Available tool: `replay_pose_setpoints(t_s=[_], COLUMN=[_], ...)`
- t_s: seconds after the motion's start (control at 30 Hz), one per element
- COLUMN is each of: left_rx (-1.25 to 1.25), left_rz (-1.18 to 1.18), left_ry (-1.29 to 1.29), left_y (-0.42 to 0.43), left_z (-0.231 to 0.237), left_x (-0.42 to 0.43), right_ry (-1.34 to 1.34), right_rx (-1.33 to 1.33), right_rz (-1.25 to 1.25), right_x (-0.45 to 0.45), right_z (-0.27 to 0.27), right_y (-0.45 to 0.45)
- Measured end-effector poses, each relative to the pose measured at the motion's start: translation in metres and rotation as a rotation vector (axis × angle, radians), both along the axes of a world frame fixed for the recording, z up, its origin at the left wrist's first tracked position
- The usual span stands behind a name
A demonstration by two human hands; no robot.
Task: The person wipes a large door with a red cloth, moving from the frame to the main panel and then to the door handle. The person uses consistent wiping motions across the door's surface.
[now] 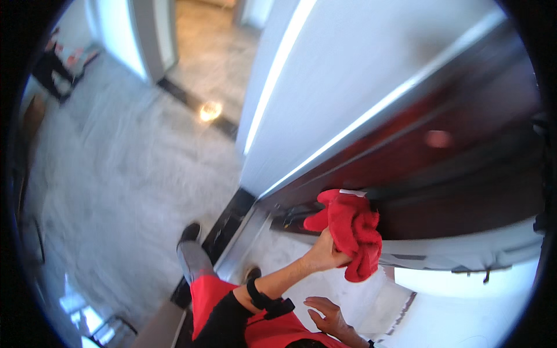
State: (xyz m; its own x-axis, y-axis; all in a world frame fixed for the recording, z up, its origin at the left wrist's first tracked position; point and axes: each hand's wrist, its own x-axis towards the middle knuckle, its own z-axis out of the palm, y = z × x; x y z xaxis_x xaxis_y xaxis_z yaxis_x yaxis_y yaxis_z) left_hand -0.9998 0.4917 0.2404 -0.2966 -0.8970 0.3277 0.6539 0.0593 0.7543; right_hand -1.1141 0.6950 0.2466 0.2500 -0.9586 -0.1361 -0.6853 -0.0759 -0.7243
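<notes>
My left hand [328,254] reaches up and grips a bunched red cloth [354,226], which has a small white tag at its top edge. The cloth is up against or just in front of a dark reddish-brown door [426,178]; whether it touches the surface I cannot tell. A black strap with a small device [278,306] sits around my left forearm. Lower down, my right hand [328,317] hangs with nothing in it, fingers apart and slightly curled, in front of the red garment [278,328] I wear.
A black threshold strip [224,222] runs beside my feet, next to a pale wall panel [348,78] with bright strips. Grey marble-look floor [130,174] spreads to the left. Another person in dark trousers [50,71] stands far off at upper left. An open doorway [213,48] lies beyond.
</notes>
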Motion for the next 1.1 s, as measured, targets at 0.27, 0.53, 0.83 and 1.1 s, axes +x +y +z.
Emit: replay_pose_setpoints(t_s=[0.27, 0.53, 0.83, 1.1], left_rx=[-0.603, -1.058, -0.090, 0.106], left_rz=[0.309, 0.689, -0.299, -0.615], left_ry=[-0.077, -0.428, -0.908, -0.799], left_y=[-0.028, -0.081, 0.003, -0.004], left_z=[0.217, 0.301, 0.056, 0.052], left_x=[0.012, 0.003, 0.030, 0.099], right_ry=[0.017, -0.058, -0.797, -0.349], right_rx=[-0.308, -0.460, 0.192, 0.146], right_rz=[-0.087, -0.271, -0.256, -0.240], right_x=[-0.018, -0.041, -0.037, 0.009], right_z=[0.085, 0.105, 0.085, 0.091], right_y=[-0.004, -0.002, -0.055, -0.114])
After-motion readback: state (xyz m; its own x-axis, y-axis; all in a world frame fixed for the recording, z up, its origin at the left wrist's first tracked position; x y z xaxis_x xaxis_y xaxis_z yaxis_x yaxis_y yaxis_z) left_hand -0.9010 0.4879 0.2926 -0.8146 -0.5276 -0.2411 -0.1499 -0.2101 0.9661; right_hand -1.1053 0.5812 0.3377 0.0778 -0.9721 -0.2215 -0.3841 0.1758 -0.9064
